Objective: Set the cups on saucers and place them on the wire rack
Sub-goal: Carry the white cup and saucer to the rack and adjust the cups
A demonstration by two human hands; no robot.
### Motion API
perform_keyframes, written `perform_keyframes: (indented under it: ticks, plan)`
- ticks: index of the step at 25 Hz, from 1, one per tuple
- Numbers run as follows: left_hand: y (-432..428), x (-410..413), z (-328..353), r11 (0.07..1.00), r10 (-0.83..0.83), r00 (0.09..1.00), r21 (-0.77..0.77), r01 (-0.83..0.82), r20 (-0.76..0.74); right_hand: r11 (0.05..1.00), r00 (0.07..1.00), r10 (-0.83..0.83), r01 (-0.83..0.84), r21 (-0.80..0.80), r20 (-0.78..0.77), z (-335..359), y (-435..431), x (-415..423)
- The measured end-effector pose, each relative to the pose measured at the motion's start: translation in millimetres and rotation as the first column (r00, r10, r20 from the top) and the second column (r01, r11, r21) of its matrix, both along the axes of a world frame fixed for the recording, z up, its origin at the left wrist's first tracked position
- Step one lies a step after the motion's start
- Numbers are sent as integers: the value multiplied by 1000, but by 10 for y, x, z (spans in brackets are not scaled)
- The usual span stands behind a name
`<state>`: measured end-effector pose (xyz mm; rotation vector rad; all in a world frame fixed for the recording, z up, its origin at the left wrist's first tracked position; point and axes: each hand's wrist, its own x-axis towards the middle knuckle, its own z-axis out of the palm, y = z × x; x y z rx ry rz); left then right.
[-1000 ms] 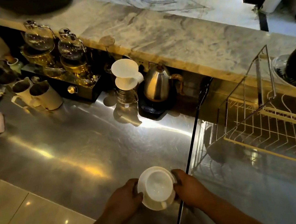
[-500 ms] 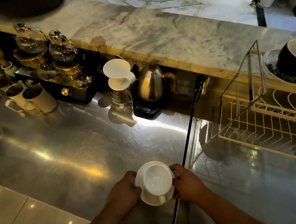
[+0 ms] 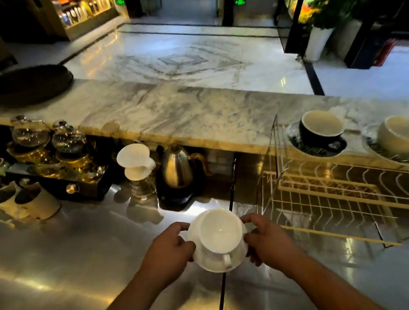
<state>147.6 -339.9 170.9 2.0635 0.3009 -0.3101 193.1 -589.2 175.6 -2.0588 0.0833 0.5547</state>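
White cup (image 3: 220,232) is sitting upright on its white saucer (image 3: 221,259), handle pointing back toward the person, and the pair is held up over the near middle of the steel counter (image 3: 67,251), right above the dark seam (image 3: 221,301) that runs front to back across it. Left hand (image 3: 168,253) has the saucer's left rim, right hand (image 3: 268,240) has the right rim, both clamped on it with fingers curled around the edges and touching the cup's sides too.

Wire rack (image 3: 345,188) stands on the right half of the counter, just beside the right hand, and I can't see any cups in it. Behind the rack, along the front edge of the marble ledge (image 3: 192,112), there's a black cup on a saucer (image 3: 321,130) and next to it, toward the right end, a cream cup on a saucer (image 3: 403,135).

Back of the counter, left to right: two cream mugs (image 3: 28,201), a couple of glass teapots (image 3: 50,136) on gold stands, a white pour-over dripper (image 3: 135,162) on a glass server, and a steel gooseneck kettle (image 3: 177,166) on its dark base.
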Motion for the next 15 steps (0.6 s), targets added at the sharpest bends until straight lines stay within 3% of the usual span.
perform_keyframes:
  ticks: [7,15]
  plan:
    - [-608,449,684,998,-65,990,31,61,128,992,987,-117,112,48,113,712,-620,115]
    - [-1513,820,969,984,-180,978,8,181,109,968,962,-249,246,41,111,1093,-1447,109]
